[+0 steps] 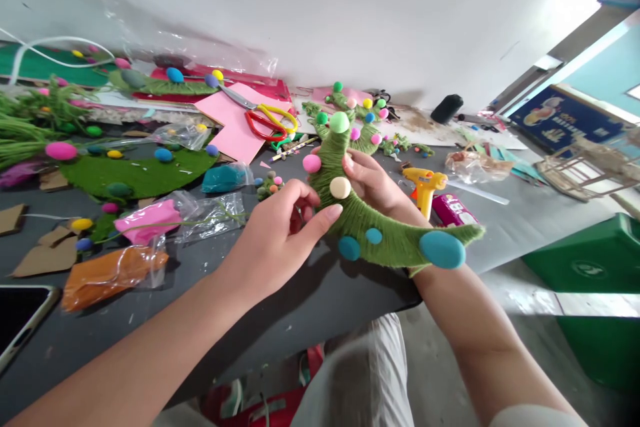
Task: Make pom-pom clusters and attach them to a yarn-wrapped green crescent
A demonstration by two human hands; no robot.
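Observation:
A curved piece wrapped in green yarn point(370, 230) is held above the near edge of the dark table point(280, 320). Pom-poms are stuck on it: pink, cream, light green and three blue ones. My right hand point(375, 183) grips the piece from behind, fingers curled around its middle. My left hand point(280, 233) is in front of it, fingers pinched together, with the index fingertip against the yarn just below the cream pom-pom point(340, 187). What the left fingers pinch is hidden.
A yellow glue gun point(424, 183) lies right of the hands. Scissors point(265, 117) rest on pink paper point(235, 127) behind. Bags of coloured pom-poms point(150, 220), green yarn pieces point(140, 173), cardboard scraps and a phone point(23, 317) lie left. A green bin point(590, 260) stands right.

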